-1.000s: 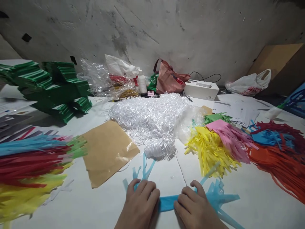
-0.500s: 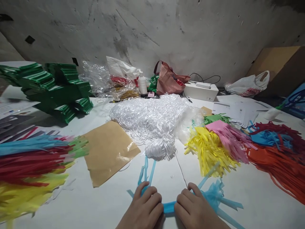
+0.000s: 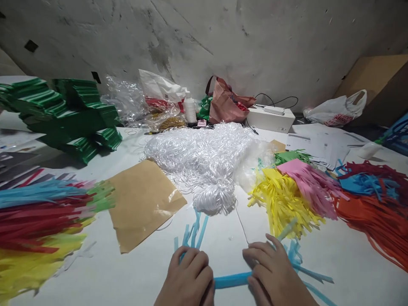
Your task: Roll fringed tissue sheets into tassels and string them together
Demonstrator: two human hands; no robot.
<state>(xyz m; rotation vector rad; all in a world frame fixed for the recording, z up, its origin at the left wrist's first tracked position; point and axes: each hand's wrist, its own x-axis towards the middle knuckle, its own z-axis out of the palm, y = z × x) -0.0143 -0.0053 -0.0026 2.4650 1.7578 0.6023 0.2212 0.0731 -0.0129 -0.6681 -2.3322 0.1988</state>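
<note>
At the near edge of the white table [image 3: 223, 238], both my hands press on a rolled strip of light blue fringed paper [image 3: 231, 280]. My left hand [image 3: 188, 278] has its fingers curled over the roll's left end, where blue fringes fan out toward the far side. My right hand [image 3: 274, 274] lies curled over the right end, with more blue fringes spreading to the right. A short bare length of the roll shows between the two hands.
A heap of white ribbon [image 3: 207, 159] and a brown paper sheet [image 3: 143, 202] lie just beyond. Yellow and pink fringes [image 3: 290, 193] and orange ones [image 3: 376, 221] sit right. Mixed coloured fringes [image 3: 41, 221] lie left, green folded paper [image 3: 70, 114] behind. Bags, a bottle and a white box line the wall.
My right hand has shifted slightly right and forward along the roll, and more of the blue roll shows between my hands. The left fringes have bunched closer together.
</note>
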